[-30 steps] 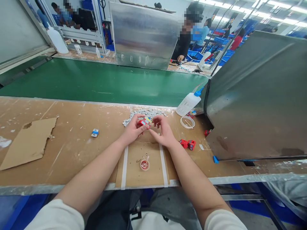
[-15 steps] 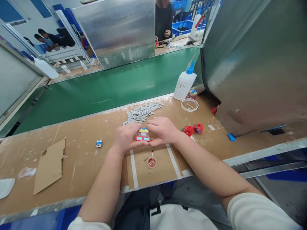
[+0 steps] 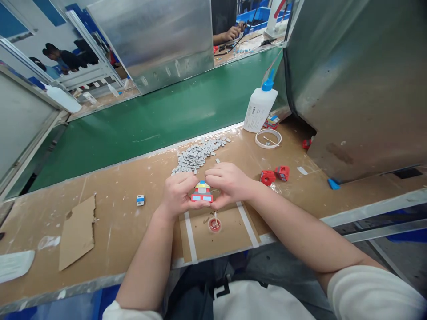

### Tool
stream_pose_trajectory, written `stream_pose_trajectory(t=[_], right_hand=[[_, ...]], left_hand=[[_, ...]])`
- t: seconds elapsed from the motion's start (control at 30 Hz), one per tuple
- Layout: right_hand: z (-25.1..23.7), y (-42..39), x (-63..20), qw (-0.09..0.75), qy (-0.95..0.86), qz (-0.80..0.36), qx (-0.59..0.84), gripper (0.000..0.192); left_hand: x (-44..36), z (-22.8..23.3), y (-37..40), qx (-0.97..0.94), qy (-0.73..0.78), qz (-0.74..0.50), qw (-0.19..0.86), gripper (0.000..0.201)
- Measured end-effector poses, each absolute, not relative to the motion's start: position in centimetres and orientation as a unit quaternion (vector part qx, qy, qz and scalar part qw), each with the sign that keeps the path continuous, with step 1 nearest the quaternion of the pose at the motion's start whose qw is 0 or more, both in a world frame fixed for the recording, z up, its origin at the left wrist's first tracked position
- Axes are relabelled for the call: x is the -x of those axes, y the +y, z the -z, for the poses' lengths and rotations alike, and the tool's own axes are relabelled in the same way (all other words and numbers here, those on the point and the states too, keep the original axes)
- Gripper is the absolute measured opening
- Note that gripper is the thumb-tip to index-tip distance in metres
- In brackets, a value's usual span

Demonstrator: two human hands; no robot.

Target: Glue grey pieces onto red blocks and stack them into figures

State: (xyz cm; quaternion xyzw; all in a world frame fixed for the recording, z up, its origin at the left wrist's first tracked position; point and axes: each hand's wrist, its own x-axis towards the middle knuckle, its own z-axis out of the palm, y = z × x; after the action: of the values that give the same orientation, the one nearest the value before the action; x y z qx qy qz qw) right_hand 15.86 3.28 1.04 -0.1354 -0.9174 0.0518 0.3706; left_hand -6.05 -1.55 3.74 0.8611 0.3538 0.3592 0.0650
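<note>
My left hand (image 3: pixel 178 193) and my right hand (image 3: pixel 228 182) together grip a small red toy piece (image 3: pixel 202 194) with blue, yellow and grey parts, held just above the cardboard mat (image 3: pixel 230 231). Below the hands a little red cap (image 3: pixel 214 224) with a thin stick in it sits on the mat. A heap of several small grey parts (image 3: pixel 196 154) lies just beyond my fingers. Two red blocks (image 3: pixel 275 174) lie to the right of my right hand.
A white squeeze bottle with a blue tip (image 3: pixel 260 106) and a tape ring (image 3: pixel 267 138) stand at the back right beside a large metal hood (image 3: pixel 356 80). A green conveyor belt (image 3: pixel 140 120) runs behind the bench. A small blue-white piece (image 3: pixel 140 200) and torn cardboard (image 3: pixel 78 231) lie left.
The view has tilted and shifted. My hands have drawn closer together around the red toy piece, and it has come nearer to me, above the mat.
</note>
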Motion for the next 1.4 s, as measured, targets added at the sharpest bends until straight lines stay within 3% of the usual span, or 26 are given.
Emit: stream_pose_trajectory(t=[0.17, 0.37, 0.5, 0.67, 1.1, 1.4], right_hand=[[-1.5, 2.9, -15.8, 0.339, -0.915, -0.124, 0.180, 0.035], [-1.5, 3.0, -15.9, 0.189, -0.917, -0.203, 0.288, 0.033], [-1.4, 3.0, -15.5, 0.147, -0.910, -0.245, 0.299, 0.036], [-1.0, 3.1, -15.1, 0.137, -0.921, -0.222, 0.290, 0.052], [-0.3, 3.5, -15.8, 0.148, -0.955, -0.133, 0.220, 0.044], [-1.0, 3.5, -15.6, 0.096, -0.962, -0.112, 0.228, 0.046]], left_hand=[[6.2, -3.5, -1.6, -0.853, 0.385, -0.348, 0.059, 0.072], [5.9, -2.2, -1.4, -0.827, 0.477, -0.294, 0.046, 0.079], [5.9, -1.9, -1.3, -0.824, 0.485, -0.285, 0.069, 0.080], [6.5, -2.4, -1.3, -0.840, 0.486, -0.218, 0.103, 0.081], [6.6, -3.0, -1.2, -0.878, 0.420, -0.199, 0.116, 0.073], [6.9, -2.9, -1.0, -0.895, 0.385, -0.210, 0.078, 0.068]])
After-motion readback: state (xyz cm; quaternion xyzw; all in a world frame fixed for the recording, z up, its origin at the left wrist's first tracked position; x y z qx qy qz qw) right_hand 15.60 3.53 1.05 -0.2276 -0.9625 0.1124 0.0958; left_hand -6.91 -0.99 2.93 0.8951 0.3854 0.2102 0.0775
